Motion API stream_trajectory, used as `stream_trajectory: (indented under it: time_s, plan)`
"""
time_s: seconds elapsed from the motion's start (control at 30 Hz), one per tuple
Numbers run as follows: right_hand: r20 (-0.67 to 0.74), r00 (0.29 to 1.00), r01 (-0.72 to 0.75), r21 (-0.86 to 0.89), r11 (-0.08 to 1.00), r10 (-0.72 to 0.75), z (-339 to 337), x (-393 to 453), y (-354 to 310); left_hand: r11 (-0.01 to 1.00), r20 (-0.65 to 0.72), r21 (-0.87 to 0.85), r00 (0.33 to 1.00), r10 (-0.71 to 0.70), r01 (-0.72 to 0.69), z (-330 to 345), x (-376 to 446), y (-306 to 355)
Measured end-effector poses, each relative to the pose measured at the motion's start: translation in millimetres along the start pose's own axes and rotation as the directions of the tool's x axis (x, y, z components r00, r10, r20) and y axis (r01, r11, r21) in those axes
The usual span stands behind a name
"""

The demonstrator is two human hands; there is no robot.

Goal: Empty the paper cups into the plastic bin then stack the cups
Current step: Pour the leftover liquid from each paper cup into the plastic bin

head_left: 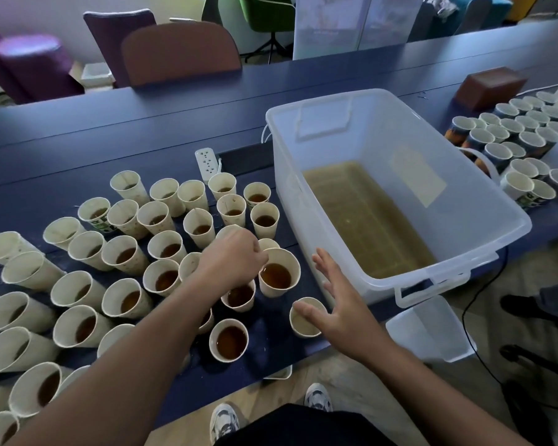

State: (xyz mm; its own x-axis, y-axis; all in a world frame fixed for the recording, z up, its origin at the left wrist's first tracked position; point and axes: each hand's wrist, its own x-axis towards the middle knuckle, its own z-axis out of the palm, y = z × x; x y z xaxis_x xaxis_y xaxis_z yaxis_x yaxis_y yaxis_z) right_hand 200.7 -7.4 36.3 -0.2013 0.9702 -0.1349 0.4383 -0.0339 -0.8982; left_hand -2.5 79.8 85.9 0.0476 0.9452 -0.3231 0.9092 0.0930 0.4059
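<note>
Brown liquid, tea-coloured, already covers the floor of the clear plastic bin in a shallow layer, so some emptying looks done, yet most of the work seems to lie ahead. Dozens of paper cups crowd the dark blue bench to the left of the bin, nearly all upright and each holding a little of the same brown drink. The left hand reaches over this cluster and its curled fingers close on the rim of a full cup standing near the bin's near-left corner; I judge this cup is the next to be tipped out. The right hand hovers with fingers spread and released, grasping nothing, just above a pale cup that appears empty and stands apart at the bench's front edge. On the far right of the bench sit many more cups, packed close together and seemingly dry; whether they are stacked or single I cannot tell. No tall stack shows near the hands, so stacking here has hardly begun. A white power strip lies behind the cluster, close to the liquid-filled cups.
</note>
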Motion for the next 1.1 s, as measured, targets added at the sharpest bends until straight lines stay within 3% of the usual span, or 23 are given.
stream_trajectory:
  time_s: [0.17, 0.3, 0.47, 0.63, 0.8, 1.1]
  plan:
    - [0.023, 0.999, 0.03, 0.123, 0.992, -0.033, 12.7, 15.9, -18.5, 0.997, -0.007, -0.056, 0.999, 0.047, -0.047, -51.7, -13.2, 17.1]
    - [-0.147, 0.974, 0.201, 0.195, 0.96, -0.174, 18.0, 28.1, -41.4, 0.994, -0.024, -0.081, 0.997, 0.077, -0.079, -85.1, -23.5, 36.1]
    - [-0.349, 0.908, 0.321, 0.219, 0.921, -0.233, 9.9, 39.9, -68.5, 0.973, -0.04, -0.159, 0.986, 0.165, -0.169, -110.3, -27.8, 57.8]
    - [-0.386, 0.899, 0.314, 0.235, 0.92, -0.208, -16.5, 41.8, -87.7, 0.936, -0.157, -0.251, 0.964, 0.214, -0.248, -110.3, -25.7, 74.0]
    - [-0.367, 0.891, 0.303, 0.041, 0.952, -0.268, -65.7, 46.0, -88.4, 0.845, -0.306, -0.426, 0.93, 0.201, -0.323, -90.1, -15.5, 86.4]
    - [-0.158, 0.982, 0.045, -0.346, 0.937, -0.105, -137.7, 65.3, -48.5, 0.925, -0.254, -0.264, 0.945, 0.208, -0.274, -29.0, 3.7, 89.7]
